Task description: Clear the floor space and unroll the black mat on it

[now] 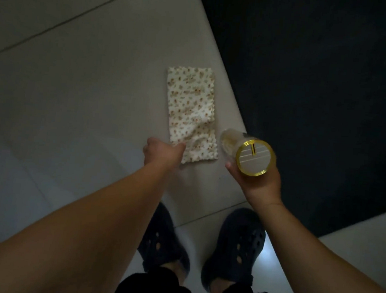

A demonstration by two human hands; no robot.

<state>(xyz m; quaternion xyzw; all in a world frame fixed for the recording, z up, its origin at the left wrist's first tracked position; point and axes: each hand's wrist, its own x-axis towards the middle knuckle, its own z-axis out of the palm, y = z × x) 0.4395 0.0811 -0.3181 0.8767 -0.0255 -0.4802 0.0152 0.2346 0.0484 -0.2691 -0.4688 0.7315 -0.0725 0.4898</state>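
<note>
A person stands on a pale tiled floor (52, 87), both bare arms stretched down and forward. The left hand (161, 151) reaches to the near corner of a spotted cloth (191, 111) and meets its edge; its fingers point away from the camera and are hidden behind the knuckles, so whether they pinch the fabric cannot be told. The right hand (257, 184) is palm up, fingers curled around a clear jar (245, 151) with a gold lid (254, 157), the lid tipped toward the camera and the jar's body angled away toward the cloth. The cloth lies flat on the floor, its long axis running away from the person and leaning slightly left, its near end rumpled. The black mat (321, 87) is spread on the floor to the right, its straight edge running diagonally from the upper centre down toward the right hand; its far and right sides are cut off by the frame. Dark clogs (234, 245) show below, blurred in dim light.
</note>
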